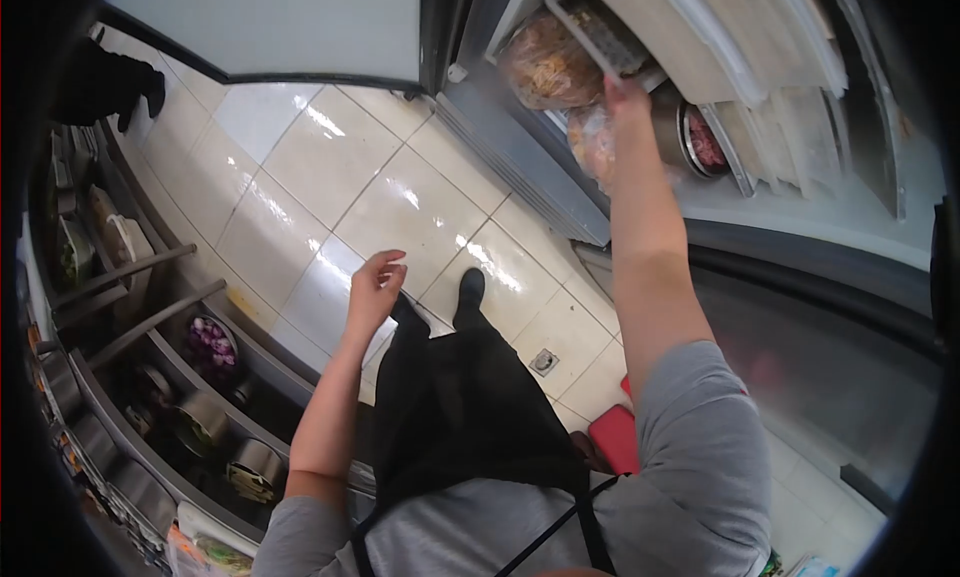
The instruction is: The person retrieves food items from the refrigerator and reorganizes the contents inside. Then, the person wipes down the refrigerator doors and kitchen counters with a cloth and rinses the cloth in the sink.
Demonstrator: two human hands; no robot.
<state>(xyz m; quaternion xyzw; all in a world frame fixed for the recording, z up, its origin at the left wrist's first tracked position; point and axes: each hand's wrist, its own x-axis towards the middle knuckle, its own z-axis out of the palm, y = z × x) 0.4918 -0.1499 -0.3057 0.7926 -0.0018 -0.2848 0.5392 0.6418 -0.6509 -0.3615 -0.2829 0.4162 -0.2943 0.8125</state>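
My right arm reaches into an open fridge, where my right hand [627, 102] is closed at the near corner of a metal tray [583, 35]; the fingertips are partly blurred. Beside that hand lies a clear plastic bag of orange-brown food [546, 61], with a second plastic bag [590, 142] below it, partly behind my wrist. A round metal pot with pinkish meat [705, 142] sits right of my forearm. My left hand [378, 285] hangs over the floor, fingers loosely bent and apart, holding nothing.
Pale slabs or boards [745, 37] stand at the fridge's right. Its door [270, 27] is swung out at the top. On the left, a metal rack [140, 327] holds a bowl of purple chopped pieces [211, 344] and several pots. A drain [543, 362] marks the tiled floor. A dark-clad person [105, 82] appears top left.
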